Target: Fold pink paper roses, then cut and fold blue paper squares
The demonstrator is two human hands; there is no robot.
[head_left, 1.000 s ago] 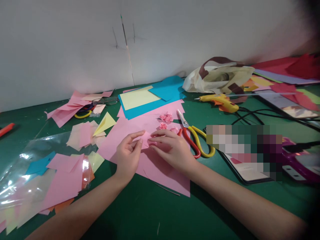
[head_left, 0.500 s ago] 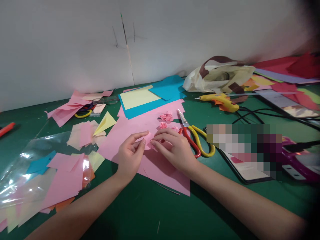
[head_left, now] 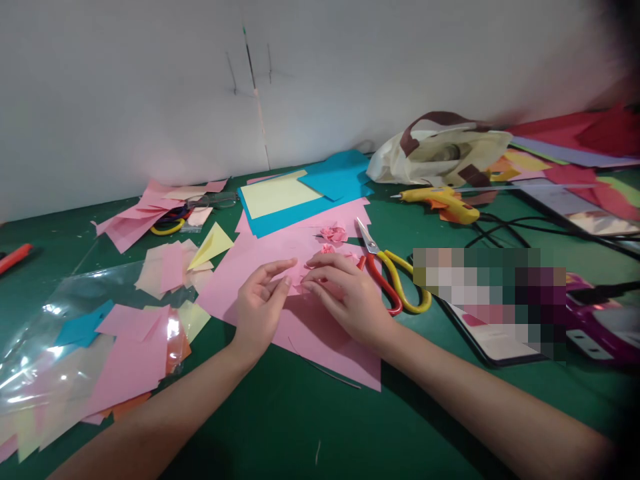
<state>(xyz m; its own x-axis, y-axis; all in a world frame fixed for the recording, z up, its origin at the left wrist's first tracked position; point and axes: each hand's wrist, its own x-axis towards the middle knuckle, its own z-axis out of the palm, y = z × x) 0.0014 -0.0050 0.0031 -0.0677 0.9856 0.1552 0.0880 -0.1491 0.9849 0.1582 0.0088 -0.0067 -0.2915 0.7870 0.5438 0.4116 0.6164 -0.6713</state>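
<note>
Between my two hands is a small piece of pink paper [head_left: 297, 277], pinched at its edges by fingertips and thumbs. My left hand [head_left: 263, 297] grips its left side, and my right hand [head_left: 345, 293] has the right side, with the fingers hiding part of it. Below them lies a large pink paper sheet [head_left: 320, 347]. Just beyond my right hand sit pink paper flowers [head_left: 334, 233], one partly covered by the fingers. Scissors [head_left: 385, 270] with red and yellow handles lie to the right of that hand, blades pointing away.
A yellow glue gun [head_left: 440, 201] rests at the right, its cable looping behind a partly blurred phone [head_left: 493, 340]. A clear plastic bag [head_left: 45, 333] with coloured paper lies left. Blue sheets [head_left: 340, 175] and a cream bag [head_left: 390, 163] sit along the wall. A thin wire [head_left: 333, 377] lies near me.
The small pink paper has turned slightly between my fingertips. Both hands stay in nearly the same place, and the surrounding objects have not moved.
</note>
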